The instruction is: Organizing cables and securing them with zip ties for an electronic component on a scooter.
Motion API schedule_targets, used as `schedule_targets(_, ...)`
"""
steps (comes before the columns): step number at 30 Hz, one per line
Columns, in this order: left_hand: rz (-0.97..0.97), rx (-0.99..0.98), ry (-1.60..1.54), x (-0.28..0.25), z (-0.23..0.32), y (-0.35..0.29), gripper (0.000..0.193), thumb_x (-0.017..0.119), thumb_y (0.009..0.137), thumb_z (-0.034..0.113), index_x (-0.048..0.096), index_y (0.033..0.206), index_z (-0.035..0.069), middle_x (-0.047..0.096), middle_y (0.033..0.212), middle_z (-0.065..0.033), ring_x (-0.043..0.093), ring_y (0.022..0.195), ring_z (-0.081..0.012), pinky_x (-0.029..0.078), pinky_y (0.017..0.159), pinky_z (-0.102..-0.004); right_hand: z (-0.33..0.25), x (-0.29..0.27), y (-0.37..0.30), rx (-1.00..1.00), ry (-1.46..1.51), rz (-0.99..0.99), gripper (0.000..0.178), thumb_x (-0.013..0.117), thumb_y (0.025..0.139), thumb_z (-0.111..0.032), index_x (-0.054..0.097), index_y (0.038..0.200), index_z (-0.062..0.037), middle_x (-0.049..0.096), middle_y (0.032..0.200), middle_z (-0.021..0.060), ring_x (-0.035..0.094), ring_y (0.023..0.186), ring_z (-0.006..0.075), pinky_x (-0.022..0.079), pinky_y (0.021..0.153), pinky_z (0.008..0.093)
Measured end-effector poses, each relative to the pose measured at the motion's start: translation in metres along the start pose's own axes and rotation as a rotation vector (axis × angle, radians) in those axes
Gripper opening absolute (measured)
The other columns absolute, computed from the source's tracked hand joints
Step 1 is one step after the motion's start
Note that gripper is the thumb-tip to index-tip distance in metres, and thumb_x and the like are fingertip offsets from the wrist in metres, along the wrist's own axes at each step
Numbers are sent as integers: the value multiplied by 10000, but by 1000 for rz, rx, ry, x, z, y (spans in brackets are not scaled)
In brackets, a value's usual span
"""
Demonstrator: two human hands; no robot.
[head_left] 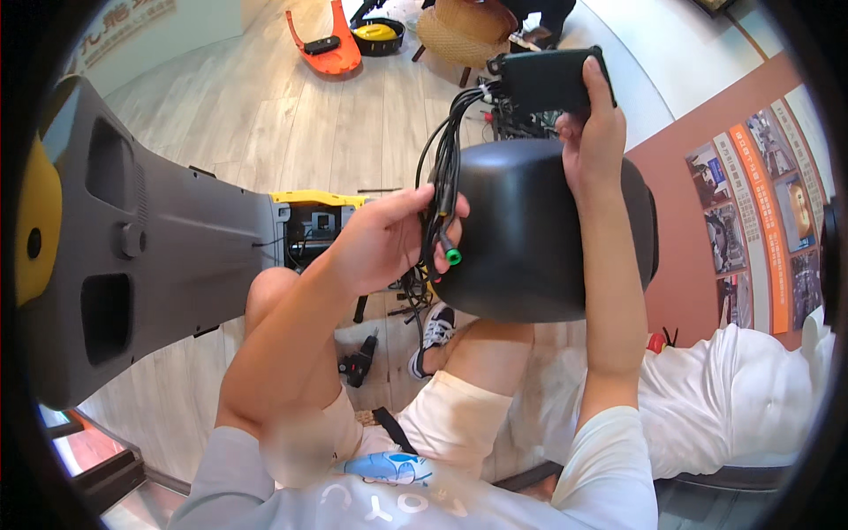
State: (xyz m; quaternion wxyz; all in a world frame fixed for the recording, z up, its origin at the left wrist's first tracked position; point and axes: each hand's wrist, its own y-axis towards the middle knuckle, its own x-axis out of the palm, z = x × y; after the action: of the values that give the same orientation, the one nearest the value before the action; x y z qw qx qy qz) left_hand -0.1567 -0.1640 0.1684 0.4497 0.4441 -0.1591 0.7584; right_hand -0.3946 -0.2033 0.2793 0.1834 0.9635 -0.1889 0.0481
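My right hand (599,146) is raised, holding a flat black box (548,84) by its right end, the thumb on its face. A bundle of black cables (448,146) comes out of the box's left end, tied near it with a whitish tie, and hangs down. My left hand (375,237) has its fingers closed round the lower part of this bundle. A cable connector with a green ring (453,256) sticks out beside those fingers. Below and behind my right forearm is a rounded, glossy black seat (521,243).
On the left lies a scooter's grey front panel (199,221), joined to a yellow-edged frame (318,199) with wiring inside. A power drill (358,360) rests on the floor near my shoe (437,327). Farther off are an orange panel (331,57), a wicker stool (464,35) and white cloth (724,397).
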Motion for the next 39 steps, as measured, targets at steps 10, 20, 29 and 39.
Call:
schedule_targets(10, -88, -33, -166, 0, -4, 16, 707, 254, 1022, 540, 501, 1260, -79, 642, 994, -195, 638, 915, -303, 479, 881, -409, -7, 0, 5, -134, 44, 164, 278, 719, 858, -318, 656, 970, -71, 583, 723, -16, 445, 545, 48, 344, 498, 208)
schedule_targets(20, 175, -110, 528, 1, 8, 8, 700, 306, 995, 601, 627, 1037, -20, 634, 838, -90, 621, 778, -217, 471, 813, -336, -22, -37, 11, -354, 19, 337, 254, 715, 851, -305, 648, 917, -69, 613, 736, -10, 498, 533, 55, 358, 478, 192)
schedule_targets(29, 226, 77, 1819, 2, 16, -6, 397, 791, 763, 341, 615, 897, 11, 609, 900, -166, 545, 961, -316, 437, 843, -380, -22, -71, -35, -293, -109, 479, 218, 736, 854, -229, 636, 895, -41, 615, 717, 20, 500, 506, 73, 332, 400, 203)
schedule_targets(39, 421, 477, 1883, -19, 31, -27, 282, 693, 773, 95, 585, 1018, 7, 635, 1130, -118, 602, 1041, -302, 462, 941, -397, -22, -80, -69, -236, -161, 571, 193, 704, 905, -262, 657, 947, -79, 621, 764, -13, 483, 519, 51, 354, 438, 206)
